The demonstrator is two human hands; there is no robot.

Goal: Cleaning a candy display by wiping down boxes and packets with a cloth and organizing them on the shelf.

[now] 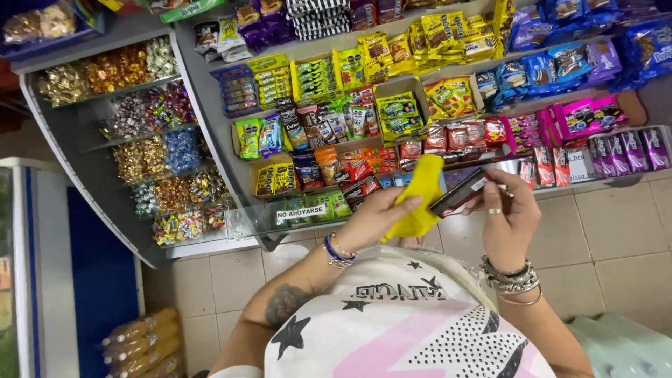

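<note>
My left hand (374, 218) grips a yellow cloth (422, 190) that hangs up and down in front of me. Just to its right, my right hand (509, 217) holds a flat dark packet with a red edge (460, 194), tilted, one end touching the cloth. Both hands are raised in front of a tiered shelf (210, 105) packed with snack and sweet packets. Bracelets sit on both wrists, and a ring is on my right hand.
Grey curved shelves (77, 150) at the left hold heaps of wrapped sweets. A low glass guard with a white sign (300, 213) runs along the shelf's front. Beige floor tiles (616, 238) lie below. Bagged buns (140, 339) sit at the lower left beside a blue-and-white cabinet (42, 266).
</note>
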